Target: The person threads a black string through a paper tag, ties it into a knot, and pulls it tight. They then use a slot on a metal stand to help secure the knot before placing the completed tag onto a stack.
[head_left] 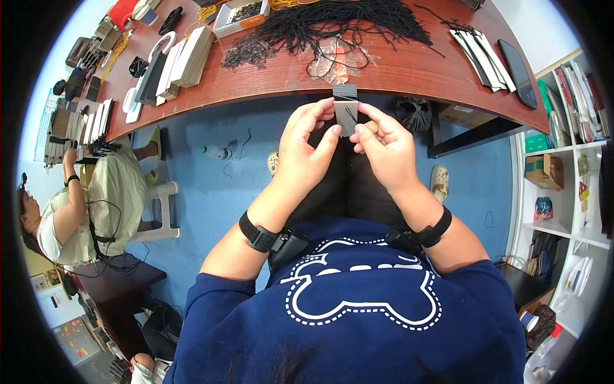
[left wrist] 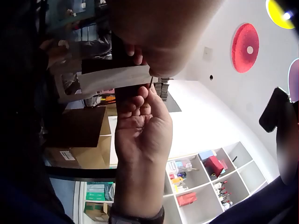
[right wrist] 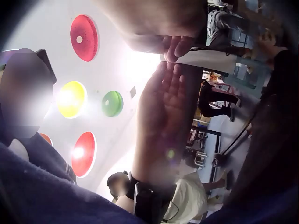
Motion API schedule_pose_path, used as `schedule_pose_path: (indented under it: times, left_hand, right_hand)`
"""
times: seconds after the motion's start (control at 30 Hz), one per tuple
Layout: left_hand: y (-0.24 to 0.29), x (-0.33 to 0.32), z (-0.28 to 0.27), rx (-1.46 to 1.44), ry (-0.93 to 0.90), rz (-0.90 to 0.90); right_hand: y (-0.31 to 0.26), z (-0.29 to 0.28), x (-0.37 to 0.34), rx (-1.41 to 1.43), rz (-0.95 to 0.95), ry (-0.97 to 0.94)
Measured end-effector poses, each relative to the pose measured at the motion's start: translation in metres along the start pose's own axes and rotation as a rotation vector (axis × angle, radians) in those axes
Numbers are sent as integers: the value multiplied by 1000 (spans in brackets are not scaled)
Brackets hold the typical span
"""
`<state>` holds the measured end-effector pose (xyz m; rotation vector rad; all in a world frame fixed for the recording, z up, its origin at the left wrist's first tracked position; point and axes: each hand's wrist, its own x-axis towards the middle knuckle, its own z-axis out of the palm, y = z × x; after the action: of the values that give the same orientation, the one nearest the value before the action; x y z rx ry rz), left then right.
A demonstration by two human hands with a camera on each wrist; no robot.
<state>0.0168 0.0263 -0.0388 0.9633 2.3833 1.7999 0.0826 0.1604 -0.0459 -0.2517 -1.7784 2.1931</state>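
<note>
A bundle of grey cards [head_left: 346,113] stands upright between the two hands, just in front of the table edge. Its long pale side [left wrist: 110,78] shows in the left wrist view. The left hand [head_left: 306,139] holds the bundle by its left side with thumb and fingers. At the other side, the right hand [head_left: 387,148] pinches a thin-shafted tool with a rounded tan handle [head_left: 372,127]. The tool's dark shaft [left wrist: 151,82] reaches from the right thumb toward the end of the cards. The exact tip of the tool is hidden.
On the red-brown table [head_left: 281,77] lie a heap of black cords [head_left: 358,25], small dark pieces [head_left: 251,51] and a clear plastic bag [head_left: 339,61]. White card stacks [head_left: 192,57] stand left; more white cards [head_left: 481,61] and a phone [head_left: 517,73] lie right. Another person [head_left: 96,198] sits left.
</note>
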Motion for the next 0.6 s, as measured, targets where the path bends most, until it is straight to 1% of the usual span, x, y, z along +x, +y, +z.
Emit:
schedule_pose_path:
  times: [0.1, 0.17, 0.2, 0.27, 0.3, 0.37, 0.4, 0.47, 0.5, 0.57, 0.6]
  left_hand:
    - [-2, 2, 1, -57, 6, -44]
    - [-8, 6, 1, -2, 86, 18]
    - [-9, 7, 2, -2, 86, 17]
    - [-10, 8, 4, 6, 96, -42]
    - [-8, 9, 6, 5, 95, -42]
    - [0, 13, 11, -145, 127, -138]
    - [2, 14, 10, -146, 127, -137]
    - [4, 17, 8, 24, 126, 13]
    - [4, 17, 7, 22, 127, 13]
    - [3, 17, 3, 116, 91, 141]
    - [4, 16, 2, 114, 92, 142]
  right_hand:
    - [1, 0, 0, 4, -9, 3]
    - [1, -1, 0, 12, 2, 1]
    - [0, -1, 0, 12, 3, 2]
    - [-2, 0, 0, 29, 34, 5]
    - [-3, 1, -1, 29, 34, 6]
    - [-7, 4, -2, 78, 47, 61]
    - [-7, 3, -2, 78, 47, 61]
    - [-8, -4, -1, -17, 210, -15]
    - [-9, -5, -1, -19, 209, -15]
    - [-11, -7, -3, -40, 289, -96]
    - [-13, -7, -3, 22, 268, -92]
